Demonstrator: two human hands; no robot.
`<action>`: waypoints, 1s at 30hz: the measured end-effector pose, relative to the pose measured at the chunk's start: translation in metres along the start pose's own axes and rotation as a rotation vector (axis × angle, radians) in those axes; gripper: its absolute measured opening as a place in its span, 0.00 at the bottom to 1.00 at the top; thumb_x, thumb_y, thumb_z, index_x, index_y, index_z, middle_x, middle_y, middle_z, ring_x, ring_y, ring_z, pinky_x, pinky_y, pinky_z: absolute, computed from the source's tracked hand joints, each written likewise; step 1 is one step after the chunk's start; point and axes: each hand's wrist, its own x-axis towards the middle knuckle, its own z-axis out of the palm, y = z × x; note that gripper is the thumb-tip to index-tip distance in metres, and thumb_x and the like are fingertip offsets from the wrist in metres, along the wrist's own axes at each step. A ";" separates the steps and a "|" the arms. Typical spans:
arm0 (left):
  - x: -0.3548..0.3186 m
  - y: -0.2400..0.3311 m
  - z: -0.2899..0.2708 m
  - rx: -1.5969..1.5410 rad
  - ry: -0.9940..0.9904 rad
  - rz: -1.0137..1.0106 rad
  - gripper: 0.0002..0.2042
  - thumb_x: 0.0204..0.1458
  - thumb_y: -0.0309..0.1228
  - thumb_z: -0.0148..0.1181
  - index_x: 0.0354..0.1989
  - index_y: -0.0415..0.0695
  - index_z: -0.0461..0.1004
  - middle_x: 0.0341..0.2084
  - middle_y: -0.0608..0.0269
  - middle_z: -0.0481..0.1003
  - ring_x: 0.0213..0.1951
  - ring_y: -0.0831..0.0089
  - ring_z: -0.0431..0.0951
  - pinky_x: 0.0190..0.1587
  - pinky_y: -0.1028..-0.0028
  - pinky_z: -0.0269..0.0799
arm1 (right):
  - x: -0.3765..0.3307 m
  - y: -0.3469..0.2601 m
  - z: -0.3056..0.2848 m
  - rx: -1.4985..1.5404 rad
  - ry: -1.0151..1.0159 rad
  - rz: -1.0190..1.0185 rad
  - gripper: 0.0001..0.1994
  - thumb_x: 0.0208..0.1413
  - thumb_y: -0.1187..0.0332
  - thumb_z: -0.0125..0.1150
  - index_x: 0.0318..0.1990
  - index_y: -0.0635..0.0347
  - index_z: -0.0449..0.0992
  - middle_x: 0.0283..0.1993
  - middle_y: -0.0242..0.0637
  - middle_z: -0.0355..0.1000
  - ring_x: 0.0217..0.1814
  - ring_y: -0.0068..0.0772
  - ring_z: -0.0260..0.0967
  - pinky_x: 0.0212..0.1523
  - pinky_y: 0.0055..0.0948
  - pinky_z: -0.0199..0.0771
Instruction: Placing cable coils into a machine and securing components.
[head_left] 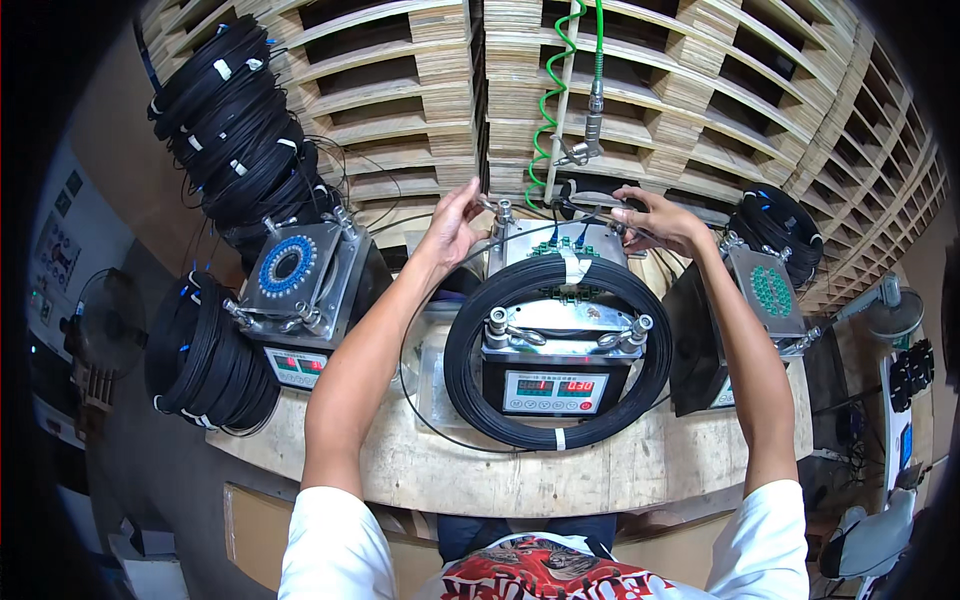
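A coil of black cable (pixel 462 350) is seen upright or slightly tilted before the middle polishing machine (pixel 558 318), its ring framing the lit control panel (pixel 552 393). The bundle is bound with an upper white tape (pixel 576 268) and a lower white tape (pixel 560 438). It is judged moderately heavy, springy and somewhat smooth, the slender ends being the fragile part; a hold is best taken on opposite sides of the ring, or at a taped point, rather than by a loose strand.

The left hand (pixel 455 228) is held beside the left rear clamping post (pixel 504 210), its fingers partly bent; whether the post or cable is gripped cannot be told. The right hand (pixel 668 222) is curled at the rear right, thumb and fingertips near a thin black strand (pixel 590 218); a firm pinch cannot be confirmed. Green connectors (pixel 572 246) are seen between the hands.

Farther out, the surface (pixel 600 475) is also occupied by a left machine bearing a blue connector ring (pixel 288 267) and a right machine bearing a green connector cluster (pixel 771 291). Stacked cable coils (pixel 238 120), an air gun (pixel 592 135) and wooden pallets (pixel 420 90) are shown behind.
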 end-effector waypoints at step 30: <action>-0.012 0.026 -0.006 0.262 -0.111 -0.203 0.12 0.65 0.42 0.54 0.48 0.50 0.75 0.46 0.65 0.76 0.47 0.73 0.76 0.48 0.61 0.75 | 0.004 0.007 -0.002 -0.067 -0.007 -0.022 0.23 0.62 0.57 0.64 0.58 0.61 0.69 0.41 0.33 0.68 0.34 0.24 0.69 0.37 0.35 0.85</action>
